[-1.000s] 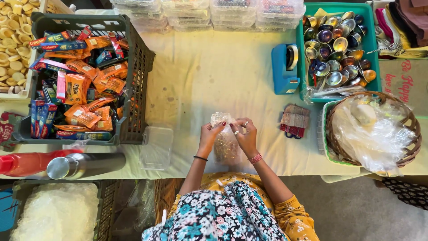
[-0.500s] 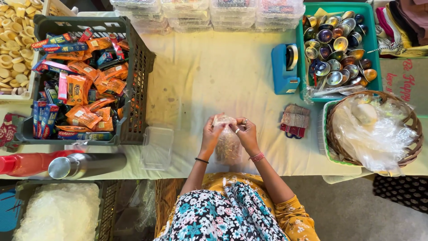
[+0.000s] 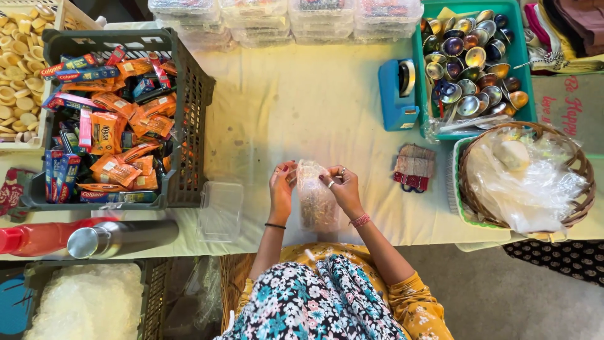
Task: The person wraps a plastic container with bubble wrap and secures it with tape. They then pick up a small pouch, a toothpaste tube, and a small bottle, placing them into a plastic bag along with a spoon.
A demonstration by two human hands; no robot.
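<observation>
clear plastic bag [image 3: 314, 201] hangs between left hand [image 3: 281, 189] and right hand [image 3: 341, 187], both pinching its top.

left hand [image 3: 281, 186], right hand [image 3: 343, 187], clear filled bag [image 3: 314, 198] pinched between

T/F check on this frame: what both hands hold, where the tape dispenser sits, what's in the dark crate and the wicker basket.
1. Both the left hand and right hand grip the top of a clear filled bag. True.
2. The blue tape dispenser sits inside the dark crate. False: it stands on the tablecloth beside the teal bin.
3. The wicker basket holds clear plastic bags. True.
4. The dark crate holds shiny metal bowls. False: it holds orange and blue packets; the bowls are in the teal bin.
</observation>
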